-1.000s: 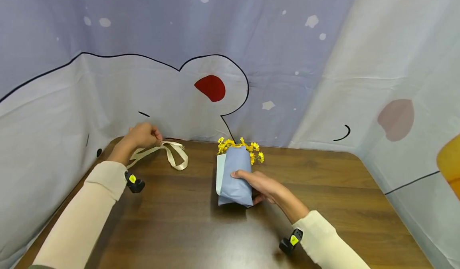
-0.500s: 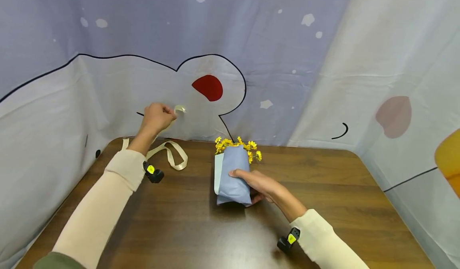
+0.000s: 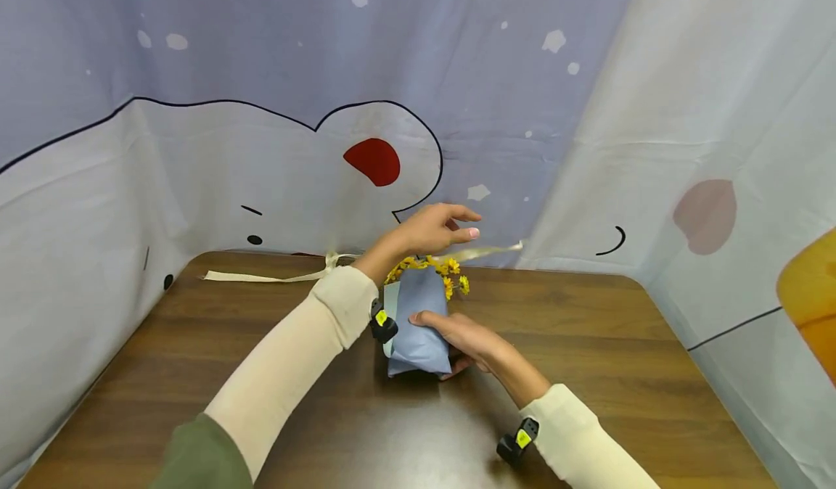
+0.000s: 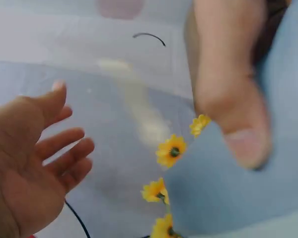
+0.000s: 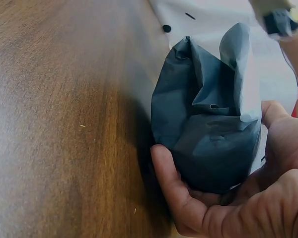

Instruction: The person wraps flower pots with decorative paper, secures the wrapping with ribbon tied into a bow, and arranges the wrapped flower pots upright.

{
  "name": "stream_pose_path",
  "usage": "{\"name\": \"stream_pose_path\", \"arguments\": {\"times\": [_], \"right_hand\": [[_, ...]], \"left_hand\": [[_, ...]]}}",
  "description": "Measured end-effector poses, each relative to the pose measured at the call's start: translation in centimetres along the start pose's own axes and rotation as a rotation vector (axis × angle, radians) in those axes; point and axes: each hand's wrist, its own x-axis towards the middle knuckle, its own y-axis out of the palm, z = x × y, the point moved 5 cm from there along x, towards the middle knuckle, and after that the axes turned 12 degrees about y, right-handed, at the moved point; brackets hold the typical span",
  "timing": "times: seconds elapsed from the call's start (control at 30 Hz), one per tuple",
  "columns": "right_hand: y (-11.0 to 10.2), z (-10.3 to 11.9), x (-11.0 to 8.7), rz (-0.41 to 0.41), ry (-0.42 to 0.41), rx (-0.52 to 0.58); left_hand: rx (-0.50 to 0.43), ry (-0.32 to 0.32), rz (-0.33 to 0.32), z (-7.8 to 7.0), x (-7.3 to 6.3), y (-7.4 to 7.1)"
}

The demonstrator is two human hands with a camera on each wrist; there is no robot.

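Observation:
My right hand (image 3: pixel 473 338) holds a small bouquet wrapped in blue-grey paper (image 3: pixel 418 329), thumb on top and fingers beneath. Yellow daisy-like flowers (image 4: pixel 171 151) stick out of its far end. The right wrist view looks at the folded paper bottom (image 5: pixel 213 148) of the bouquet, gripped between fingers and thumb. Above the flowers, my left hand (image 3: pixel 434 229) is spread with fingers apart and nothing between them. A cream ribbon (image 3: pixel 480 253) is in the air just past that hand, blurred in the left wrist view. Its other end trails across the table at the back left.
The brown wooden table (image 3: pixel 294 416) has rounded back corners. A printed curtain (image 3: pixel 496 112) hangs close behind it and along the sides. Something orange-yellow (image 3: pixel 810 293) shows at the right edge of the head view.
My left hand has carried the ribbon's end from the left across to above the flowers and let it go; its fingers have opened. The right hand keeps its hold on the bouquet.

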Motion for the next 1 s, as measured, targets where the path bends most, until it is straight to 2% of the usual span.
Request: {"name": "stream_pose_path", "arguments": {"times": [0.1,0.17,0.2,0.27,0.33,0.4,0.47,0.5,0.57,0.7,0.83,0.93,1.0], "right_hand": [[0.1,0.2,-0.1,-0.006,-0.010,-0.007],[0.1,0.3,-0.2,-0.015,-0.015,-0.014],[0.1,0.4,-0.2,-0.018,-0.016,-0.019],[-0.1,0.6,-0.2,-0.023,-0.017,-0.023],[-0.4,0.8,-0.1,-0.032,-0.021,-0.029],[-0.8,0.8,-0.1,-0.038,-0.026,-0.030],[-1.3,0.8,-0.1,-0.035,-0.028,-0.023],[-1.4,0.7,0.0,-0.031,-0.029,-0.016],[-1.6,0.4,0.0,-0.011,-0.036,0.001],[-1.7,-0.1,0.2,0.044,-0.030,0.032],[-2.0,-0.3,0.4,0.126,-0.014,0.024],[-3.1,-0.1,0.1,0.154,-0.012,-0.085],[-4.9,0.5,-0.2,0.104,-0.012,-0.191]], "left_hand": [[0.029,-0.093,-0.184,0.7,-3.5,-1.4],[0.072,-0.214,-0.259,1.5,-6.5,-2.2],[0.085,-0.291,-0.262,2.2,-8.0,-2.2],[0.035,-0.453,-0.197,3.7,-10.8,-1.4],[-0.122,-0.578,-0.107,5.3,-13.1,0.6],[-0.357,-0.651,-0.048,6.7,-14.3,3.1],[-0.576,-0.669,-0.031,7.4,-14.7,5.5],[-0.647,-0.660,-0.022,7.5,-14.6,6.5],[-0.727,-0.622,-0.013,7.5,-14.2,7.9],[-0.720,-0.577,-0.015,7.2,-14.0,8.9],[-0.699,-0.589,-0.048,7.3,-14.6,9.1],[-0.695,-0.596,-0.075,7.3,-14.9,9.2],[-0.693,-0.597,-0.087,7.3,-15.1,9.2]]}}
